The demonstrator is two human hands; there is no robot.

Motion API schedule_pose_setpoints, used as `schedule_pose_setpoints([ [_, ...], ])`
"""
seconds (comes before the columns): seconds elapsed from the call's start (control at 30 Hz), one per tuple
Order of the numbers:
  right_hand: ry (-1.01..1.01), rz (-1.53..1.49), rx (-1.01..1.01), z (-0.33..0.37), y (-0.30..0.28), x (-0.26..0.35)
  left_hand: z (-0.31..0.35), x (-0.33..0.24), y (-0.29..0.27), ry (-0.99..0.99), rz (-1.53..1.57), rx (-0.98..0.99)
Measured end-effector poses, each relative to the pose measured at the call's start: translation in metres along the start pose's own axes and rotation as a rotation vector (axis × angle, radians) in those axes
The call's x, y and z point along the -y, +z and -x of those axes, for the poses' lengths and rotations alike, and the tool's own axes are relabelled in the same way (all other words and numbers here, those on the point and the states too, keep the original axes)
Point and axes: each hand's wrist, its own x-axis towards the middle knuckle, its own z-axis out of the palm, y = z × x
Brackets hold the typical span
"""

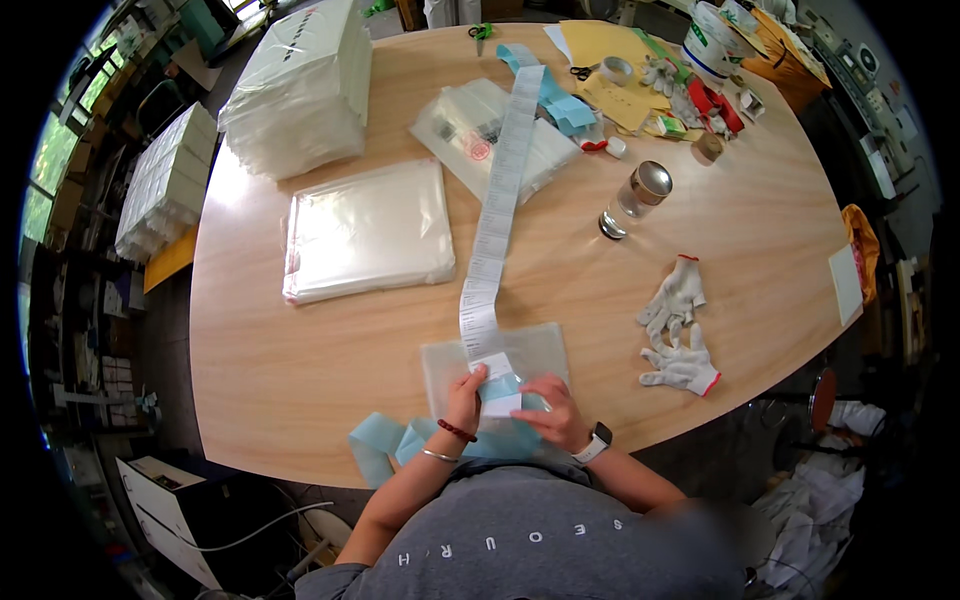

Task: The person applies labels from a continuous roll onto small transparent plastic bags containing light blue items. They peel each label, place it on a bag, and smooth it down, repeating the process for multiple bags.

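Note:
A long strip of white printed labels [497, 230] runs down the middle of the table to my hands, over a clear plastic bag [437, 375] lying flat at the near edge. My left hand [465, 398] pinches the strip at its left side, thumb on top. On the other side, my right hand [556, 412] has bent fingers closed at the edge of a white label and the pale blue backing; its fingertips are partly hidden. Bare blue backing tape [373, 452] trails in loops toward the lower left, beside my left forearm.
A stack of clear bags [370, 235] lies left, with a tall wrapped stack [300, 95] behind. Farther back are another bag pile [455, 120], green-handled scissors [480, 34] and a tape roll [616, 70]. A glass bottle [630, 205] and knit gloves [682, 360] sit right.

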Motion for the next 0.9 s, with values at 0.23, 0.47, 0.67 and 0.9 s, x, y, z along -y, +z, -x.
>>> schedule_pose_setpoints([
  [0.23,0.704,-0.326,-0.204,0.006,-0.004,-0.059,0.003,-0.004,0.000,-0.018,0.094,-0.052],
  [0.47,0.734,-0.250,-0.150,-0.004,0.009,-0.086,0.002,0.002,0.002,0.033,0.036,-0.123],
  [0.67,0.572,0.025,-0.013,-0.006,0.017,-0.082,-0.004,0.010,-0.010,0.026,-0.010,-0.089],
  [0.9,0.365,0.425,-0.196,-0.034,0.004,-0.080,0.005,0.001,-0.001,0.024,0.008,-0.061],
])
